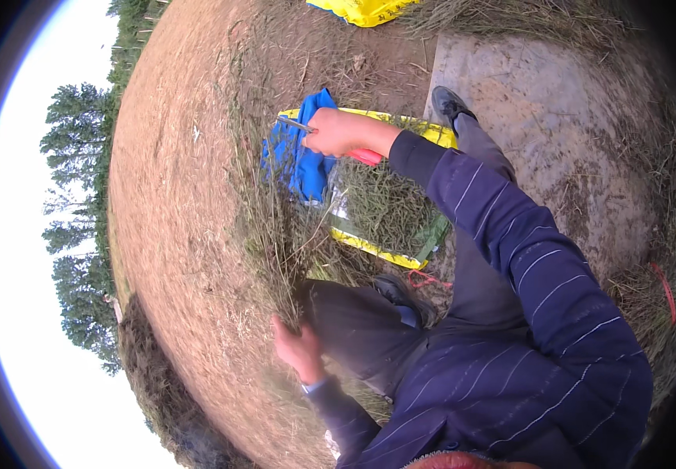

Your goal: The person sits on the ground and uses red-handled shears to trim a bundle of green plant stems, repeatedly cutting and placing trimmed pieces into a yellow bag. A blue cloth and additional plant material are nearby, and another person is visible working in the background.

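Note:
My left hand (297,352) is closed round the lower ends of a bunch of long dry plant stalks (268,242), which stretch upward in front of my knee. My right hand (332,131) grips a cutting tool (297,123) with a grey metal end; a red part, seemingly its handle, shows below the wrist. That hand hovers over a blue cloth (311,168) at the edge of a yellow-rimmed sack (381,252) spread on the ground. A heap of greenish-brown cut plant tops (393,199) lies on the sack. The tool's exact kind is hidden by my fingers.
My legs are spread, with a dark shoe (450,103) beyond the sack and another beside it. A grey slab (541,117) lies to the right. Another yellow bag (363,9) is at the top. Red string (429,280) lies by the sack. Dry field and trees fill the left.

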